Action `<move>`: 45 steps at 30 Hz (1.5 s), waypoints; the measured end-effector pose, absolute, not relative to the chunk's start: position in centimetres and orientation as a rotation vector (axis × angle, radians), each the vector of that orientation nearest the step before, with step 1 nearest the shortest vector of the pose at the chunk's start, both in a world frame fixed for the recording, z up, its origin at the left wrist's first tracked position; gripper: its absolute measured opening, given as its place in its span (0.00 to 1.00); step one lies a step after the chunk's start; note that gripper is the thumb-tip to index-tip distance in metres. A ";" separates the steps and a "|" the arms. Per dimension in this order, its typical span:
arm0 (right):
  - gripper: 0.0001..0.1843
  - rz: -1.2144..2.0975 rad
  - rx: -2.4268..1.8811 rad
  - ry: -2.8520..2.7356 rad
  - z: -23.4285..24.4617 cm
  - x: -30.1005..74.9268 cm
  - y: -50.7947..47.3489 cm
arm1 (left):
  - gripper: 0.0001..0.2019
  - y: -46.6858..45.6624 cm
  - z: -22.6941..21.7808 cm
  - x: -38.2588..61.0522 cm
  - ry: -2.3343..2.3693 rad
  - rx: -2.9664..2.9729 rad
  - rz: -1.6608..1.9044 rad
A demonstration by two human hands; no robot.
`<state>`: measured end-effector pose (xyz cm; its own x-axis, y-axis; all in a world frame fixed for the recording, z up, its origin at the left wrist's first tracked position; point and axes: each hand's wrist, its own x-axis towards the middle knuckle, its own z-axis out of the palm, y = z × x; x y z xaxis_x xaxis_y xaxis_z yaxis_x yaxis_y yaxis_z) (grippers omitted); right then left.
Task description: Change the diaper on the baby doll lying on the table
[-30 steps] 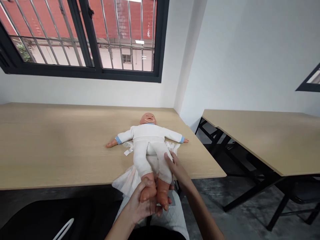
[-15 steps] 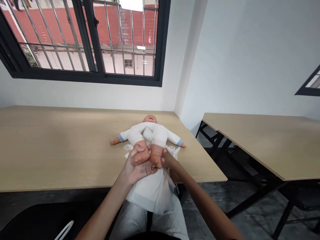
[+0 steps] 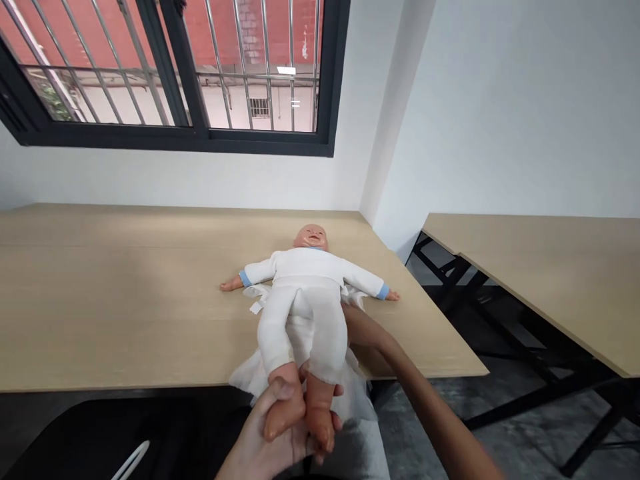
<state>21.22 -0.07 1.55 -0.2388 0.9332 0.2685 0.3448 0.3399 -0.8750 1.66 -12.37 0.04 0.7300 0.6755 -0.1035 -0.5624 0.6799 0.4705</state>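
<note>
A baby doll [image 3: 310, 267] in a white cloth suit with blue cuffs lies face up, its arms spread on the table and its legs stretched toward me. My left hand [image 3: 280, 427] is closed around both of the doll's ankles from below, just past the table's front edge. Beside the doll's right-hand hip in the picture, my right hand [image 3: 357, 325] reaches in under its body; the fingers are hidden. Thin white cloth [image 3: 245, 373] lies beneath the doll and hangs over the edge onto my lap.
The wooden table [image 3: 125, 300] stands against the wall below a barred window [image 3: 260, 67]. To the right, past a gap, is a second table [image 3: 550, 267] with black legs. A black chair [image 3: 100, 427] stands at the lower left.
My left hand has brought the doll's feet down toward me, so its raised, bent legs now lie straight. My right hand has moved under the hips. The view has shifted slightly.
</note>
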 end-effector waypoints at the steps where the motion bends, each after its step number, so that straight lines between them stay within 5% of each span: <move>1: 0.13 0.936 -1.158 -1.758 1.6 21.6 -0.9 | 0.24 -12.5 -0.4 1.5 0.297 0.428 0.682; 11: 0.44 0.811 -1.466 -1.498 0.3 19.8 -9.9 | 0.22 -12.8 -0.6 2.1 0.300 0.433 0.602; 21: 0.36 0.899 -1.566 -1.562 2.4 25.5 -7.9 | 0.14 -13.2 -0.3 -6.3 0.973 0.526 0.878; 28: 0.27 0.065 -1.791 -1.747 0.7 23.3 -8.6 | 0.30 -12.6 0.7 -7.8 1.261 0.703 0.894; 32: 0.26 -0.385 -1.483 -2.028 -0.5 19.4 -10.2 | 0.37 -12.8 0.4 -6.3 1.307 0.821 0.891; 38: 0.55 -0.287 -1.240 -2.470 -1.6 15.1 -12.8 | 0.34 -12.8 0.5 -4.6 1.241 0.931 0.897; 43: 0.31 -0.371 -1.302 -2.328 -3.4 15.5 -12.2 | 0.33 -12.2 0.7 -4.4 1.234 0.941 0.871; 45: 0.31 -0.302 -1.293 -2.287 -3.3 16.1 -11.9 | 0.34 -12.0 0.7 -4.6 1.247 0.958 0.874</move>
